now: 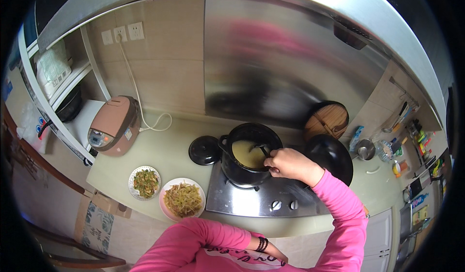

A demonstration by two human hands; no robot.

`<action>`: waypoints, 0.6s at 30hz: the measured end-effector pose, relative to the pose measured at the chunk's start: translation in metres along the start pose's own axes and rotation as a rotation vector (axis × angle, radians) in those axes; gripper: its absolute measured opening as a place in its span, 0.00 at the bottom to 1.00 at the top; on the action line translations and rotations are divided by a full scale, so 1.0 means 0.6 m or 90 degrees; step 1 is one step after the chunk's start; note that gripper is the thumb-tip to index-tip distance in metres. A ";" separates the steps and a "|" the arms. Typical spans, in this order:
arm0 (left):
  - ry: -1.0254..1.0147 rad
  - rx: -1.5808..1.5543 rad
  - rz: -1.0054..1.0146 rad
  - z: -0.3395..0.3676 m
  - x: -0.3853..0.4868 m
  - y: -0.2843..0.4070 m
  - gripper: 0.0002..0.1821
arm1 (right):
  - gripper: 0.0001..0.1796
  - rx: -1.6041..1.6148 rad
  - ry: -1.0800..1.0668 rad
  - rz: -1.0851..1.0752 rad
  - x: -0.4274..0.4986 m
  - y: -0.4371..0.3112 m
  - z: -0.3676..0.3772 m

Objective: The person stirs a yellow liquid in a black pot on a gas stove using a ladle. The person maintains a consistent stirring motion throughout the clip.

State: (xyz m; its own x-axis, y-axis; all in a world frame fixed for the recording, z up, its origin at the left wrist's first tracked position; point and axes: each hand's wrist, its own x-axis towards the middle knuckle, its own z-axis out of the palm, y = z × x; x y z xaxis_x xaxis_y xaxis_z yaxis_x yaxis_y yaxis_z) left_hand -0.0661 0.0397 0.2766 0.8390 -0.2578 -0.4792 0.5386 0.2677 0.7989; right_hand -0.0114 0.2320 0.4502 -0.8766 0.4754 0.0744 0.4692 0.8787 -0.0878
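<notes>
My right hand [287, 163] grips the dark handle of a ladle or spoon [264, 150], whose lower end dips into pale yellow liquid [248, 153]. This liquid is in a deep black pot [240, 172] on the left side of the steel gas stove [239, 201]. Beside the pot's left handle lies a black lid [204, 151]. My left hand [275, 252], a dark beaded bracelet at its wrist, rests against my front, away from the stove; its fingers are partly hidden. Two plates of chopped or shredded food, one white [131, 184] and one pink-rimmed [164, 207], stand left of the stove.
A black wok [330, 159] sits on the stove's right side, with a round wooden lid [326, 121] leaning behind it. At left are a rice cooker [113, 126] with its cord and a white shelf rack [40, 79]. A small metal pan [365, 149] stands at right.
</notes>
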 end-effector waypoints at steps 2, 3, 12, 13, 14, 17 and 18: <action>0.000 0.004 -0.003 -0.001 0.003 0.001 0.14 | 0.08 0.046 -0.040 0.045 0.013 0.006 -0.017; 0.002 0.005 -0.003 -0.002 0.004 0.001 0.14 | 0.09 0.099 -0.048 0.059 0.020 0.017 -0.022; 0.005 0.022 -0.002 -0.002 0.009 -0.003 0.14 | 0.18 0.560 0.061 0.371 0.033 0.150 -0.034; 0.006 0.022 0.000 -0.002 0.010 -0.003 0.14 | 0.19 0.599 0.090 0.413 0.031 0.163 -0.025; 0.006 0.023 0.001 -0.003 0.010 -0.003 0.14 | 0.20 0.638 0.120 0.455 0.026 0.171 -0.017; 0.009 0.024 0.005 -0.006 0.014 0.000 0.14 | 0.21 0.727 0.217 0.559 0.013 0.176 0.015; 0.009 0.024 0.006 -0.007 0.015 -0.001 0.14 | 0.22 0.752 0.252 0.590 0.007 0.174 0.030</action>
State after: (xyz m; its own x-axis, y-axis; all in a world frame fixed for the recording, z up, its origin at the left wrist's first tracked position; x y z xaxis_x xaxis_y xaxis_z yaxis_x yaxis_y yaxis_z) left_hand -0.0585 0.0409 0.2704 0.8454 -0.2414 -0.4764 0.5272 0.2343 0.8168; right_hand 0.0318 0.3251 0.4236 -0.1655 0.9624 -0.2156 0.2975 -0.1597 -0.9413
